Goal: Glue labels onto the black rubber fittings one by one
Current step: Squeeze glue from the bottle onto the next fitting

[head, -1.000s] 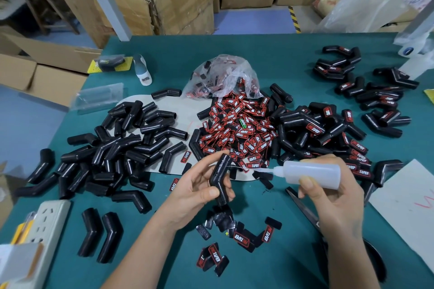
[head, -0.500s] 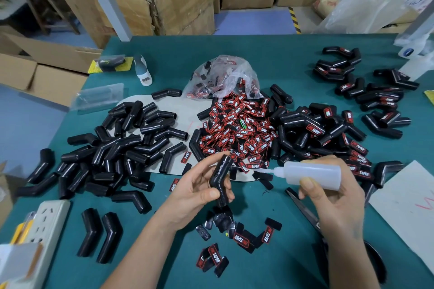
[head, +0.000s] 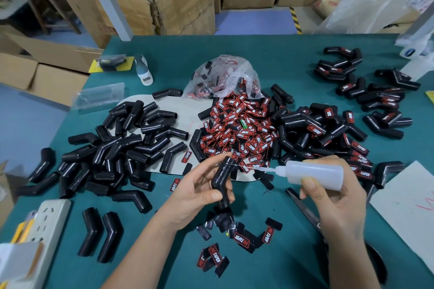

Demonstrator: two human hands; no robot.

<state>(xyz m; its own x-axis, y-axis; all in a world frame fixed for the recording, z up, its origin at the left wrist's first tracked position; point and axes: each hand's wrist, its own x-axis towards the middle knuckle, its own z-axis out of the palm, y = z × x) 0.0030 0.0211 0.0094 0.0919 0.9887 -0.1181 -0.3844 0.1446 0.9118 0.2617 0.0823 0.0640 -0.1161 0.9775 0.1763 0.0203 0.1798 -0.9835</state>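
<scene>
Left hand (head: 195, 195) grips the bent black rubber fitting (head: 222, 182) upright, presenting its face; right hand (head: 333, 197) squeezes the translucent plastic glue bottle (head: 314, 175), nozzle aimed there.

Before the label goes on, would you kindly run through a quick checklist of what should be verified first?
1. Left hand grips the black fitting firmly: ok.
2. Right hand holds the glue bottle with its nozzle aimed at the fitting: ok.
3. Glue laid on the fitting: cannot tell.
4. Loose labels lie near the hands: ok.
5. Scissors lie under the right hand, near its path: not ok.
</scene>
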